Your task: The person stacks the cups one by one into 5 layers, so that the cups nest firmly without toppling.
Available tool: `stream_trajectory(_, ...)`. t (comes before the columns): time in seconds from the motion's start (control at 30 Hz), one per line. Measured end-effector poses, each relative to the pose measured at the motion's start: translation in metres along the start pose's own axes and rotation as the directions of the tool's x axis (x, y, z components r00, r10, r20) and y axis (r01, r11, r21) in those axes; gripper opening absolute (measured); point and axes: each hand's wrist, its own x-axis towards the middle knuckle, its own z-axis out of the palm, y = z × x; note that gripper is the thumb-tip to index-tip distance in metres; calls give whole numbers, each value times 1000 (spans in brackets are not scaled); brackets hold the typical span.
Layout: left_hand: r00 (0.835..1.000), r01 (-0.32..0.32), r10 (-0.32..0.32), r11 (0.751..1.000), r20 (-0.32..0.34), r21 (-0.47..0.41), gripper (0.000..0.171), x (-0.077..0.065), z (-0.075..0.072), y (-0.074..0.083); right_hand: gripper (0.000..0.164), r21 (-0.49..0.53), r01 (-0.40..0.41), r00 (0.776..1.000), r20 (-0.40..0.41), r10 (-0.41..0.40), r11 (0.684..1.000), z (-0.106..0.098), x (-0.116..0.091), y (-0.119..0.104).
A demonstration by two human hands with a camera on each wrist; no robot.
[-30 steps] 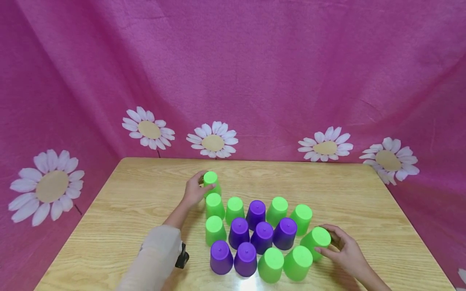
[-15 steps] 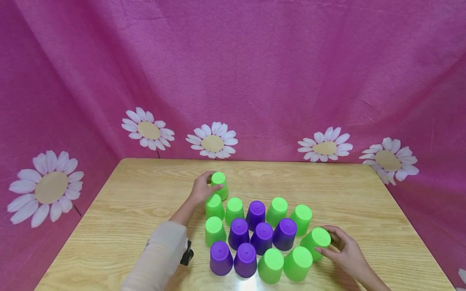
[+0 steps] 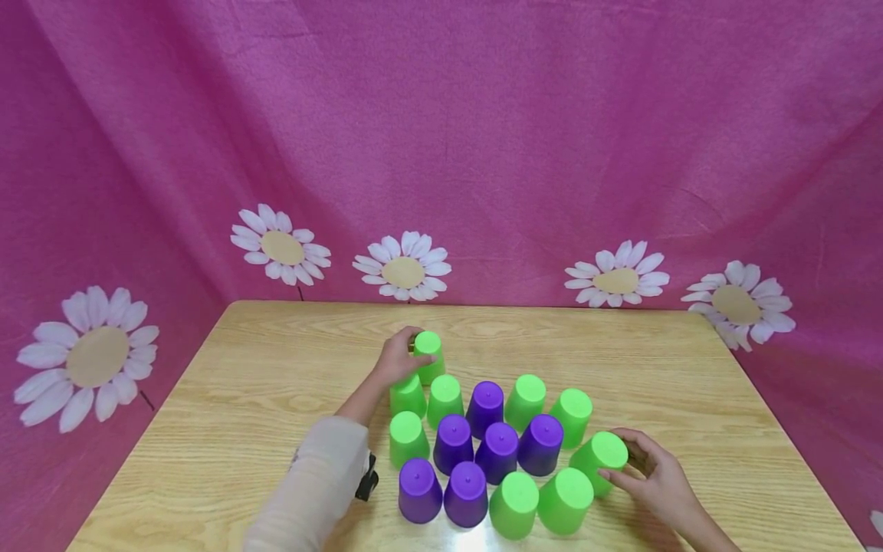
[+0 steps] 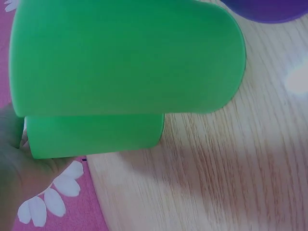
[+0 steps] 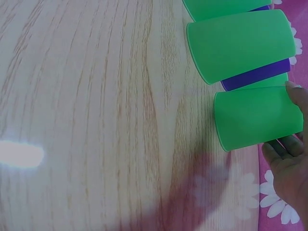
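Note:
My left hand [image 3: 398,360] grips an upside-down green cup [image 3: 431,369] behind the back left of the group, its thumb across the cup's near side. In the left wrist view a nearer green cup [image 4: 125,57] covers much of the gripped one. At the right end, my right hand [image 3: 658,481] holds another upside-down green cup [image 3: 595,464] by its upper part, thumb on one side and fingers on the other. Between the hands, several purple cups [image 3: 498,454] and green cups [image 3: 513,506] stand upside down in close rows.
The cups stand on a light wooden table [image 3: 697,383]. Behind it hangs a pink cloth [image 3: 483,153] printed with white daisies. A black device [image 3: 368,479] is strapped at my left wrist.
My left hand has moved to the right and slightly nearer, taking its green cup along behind the back row. My right hand and the other cups have stayed in place.

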Motion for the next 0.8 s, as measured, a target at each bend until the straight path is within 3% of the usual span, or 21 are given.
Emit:
stream_trajectory(0.4,998,47,-50,997,43,58,56,4,5,1,45,-37,8,1000,2,-8,999,-3,1,-3)
stream_trajectory(0.8,999,3,-6,998,40,61,63,-1,-1,-7,46,-92,53,998,-32,-57,994,-19,11,-13)
